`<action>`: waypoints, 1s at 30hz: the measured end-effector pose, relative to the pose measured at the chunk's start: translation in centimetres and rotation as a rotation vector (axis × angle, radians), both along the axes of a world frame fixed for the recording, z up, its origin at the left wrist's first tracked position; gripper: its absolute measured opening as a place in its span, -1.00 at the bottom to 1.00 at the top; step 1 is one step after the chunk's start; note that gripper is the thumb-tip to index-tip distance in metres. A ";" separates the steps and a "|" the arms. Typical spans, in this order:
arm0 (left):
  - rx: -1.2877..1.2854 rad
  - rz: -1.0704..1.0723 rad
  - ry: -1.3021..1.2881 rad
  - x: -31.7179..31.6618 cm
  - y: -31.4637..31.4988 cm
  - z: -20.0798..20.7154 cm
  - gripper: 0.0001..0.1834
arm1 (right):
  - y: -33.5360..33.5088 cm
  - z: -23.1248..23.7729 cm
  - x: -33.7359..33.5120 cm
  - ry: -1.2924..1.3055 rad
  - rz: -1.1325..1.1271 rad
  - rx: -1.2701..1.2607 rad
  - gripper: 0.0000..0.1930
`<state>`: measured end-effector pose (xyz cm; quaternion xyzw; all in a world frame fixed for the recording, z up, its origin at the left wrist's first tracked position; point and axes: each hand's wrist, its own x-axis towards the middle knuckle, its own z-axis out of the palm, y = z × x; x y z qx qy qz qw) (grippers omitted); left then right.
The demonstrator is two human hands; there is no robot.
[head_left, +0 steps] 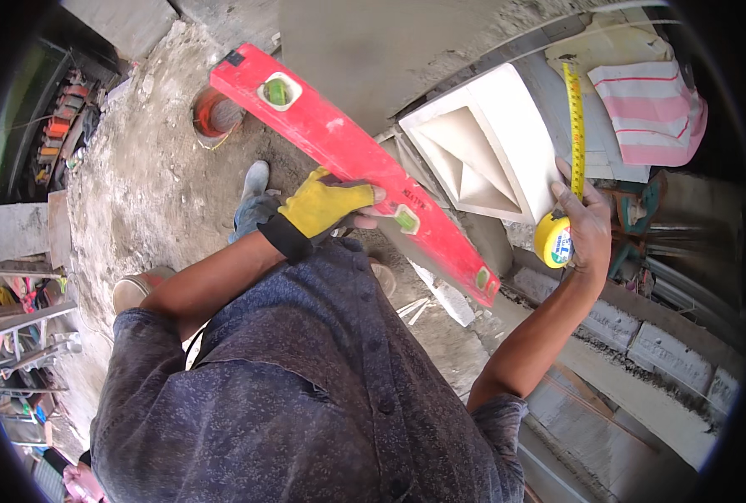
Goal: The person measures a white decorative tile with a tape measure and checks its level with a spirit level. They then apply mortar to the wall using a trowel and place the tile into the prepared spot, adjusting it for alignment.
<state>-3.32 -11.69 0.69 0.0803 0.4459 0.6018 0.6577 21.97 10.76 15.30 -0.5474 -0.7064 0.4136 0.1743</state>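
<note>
A yellow glove with a black cuff covers my left hand (327, 205), whose fingers are wrapped round a long red spirit level (339, 138). The level slants across the view from upper left to lower right, with green vials in its windows. At the right, my bare right hand (589, 225) grips a yellow tape measure (549, 241). Its yellow blade (575, 126) extends away from me, past a white block-like piece (515, 105) with a recessed, angular face. My right fingertips are close to that piece's right edge; whether they touch it I cannot tell.
An orange-red bucket (214, 116) stands on the rough, dusty floor at far left. A pink-and-white striped cloth (648, 113) lies at far right. Grey blocks (666, 356) line the lower right. Clutter and a metal frame (25, 323) occupy the left edge.
</note>
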 end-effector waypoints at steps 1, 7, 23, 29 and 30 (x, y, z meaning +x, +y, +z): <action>0.019 -0.020 -0.004 0.3 0.6 0.5 -0.74 | -0.2 0.2 -0.2 -0.009 0.000 0.013 -0.50; 0.078 -0.065 -0.021 1.4 2.8 1.3 -0.73 | -0.6 1.0 -0.7 -0.034 0.013 0.000 -0.48; 0.085 -0.027 -0.024 3.3 5.4 3.5 -0.66 | 0.0 0.5 0.4 -0.043 0.134 0.073 -0.48; 0.092 -0.006 -0.072 3.4 6.7 3.6 -0.68 | 0.8 1.7 0.4 -0.156 0.192 0.058 -0.51; 0.098 -0.005 -0.071 3.4 6.8 3.7 -0.68 | 0.8 2.0 0.3 -0.172 0.204 0.059 -0.50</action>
